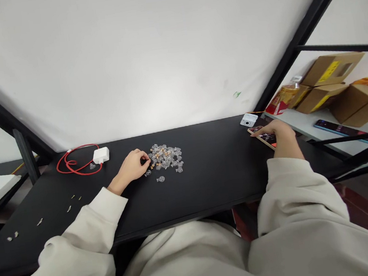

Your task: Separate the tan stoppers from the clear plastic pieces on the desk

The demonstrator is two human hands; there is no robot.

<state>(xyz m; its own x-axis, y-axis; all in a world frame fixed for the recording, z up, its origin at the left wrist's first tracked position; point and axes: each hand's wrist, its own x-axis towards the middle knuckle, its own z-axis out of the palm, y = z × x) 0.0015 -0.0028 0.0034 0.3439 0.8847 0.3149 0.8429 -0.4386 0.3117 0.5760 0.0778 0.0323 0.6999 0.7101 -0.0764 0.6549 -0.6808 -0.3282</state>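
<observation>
On the black table lies a pile of small clear glass bottles (pixel 169 158) mixed with tiny tan corks. My left hand (pixel 135 164) is at the pile's left edge, thumb and fingertips pinched together; whatever is between them is too small to make out. One loose bottle (pixel 161 179) lies just in front of the pile. Over on the right, my right hand (pixel 279 133) reaches across a phone (pixel 266 139) lying face up, its screen lit with a timer. A stretched-out finger touches the phone's left side; the other fingers are mostly hidden behind the hand.
A white charger (pixel 100 155) with a coiled red cable (pixel 68 164) sits left of the pile. Small pale bits (pixel 40 222) dot the left side. A small white device (pixel 249 120) stands behind the phone. Cardboard boxes (pixel 323 96), a bottle and another person's hand appear beyond the right frame.
</observation>
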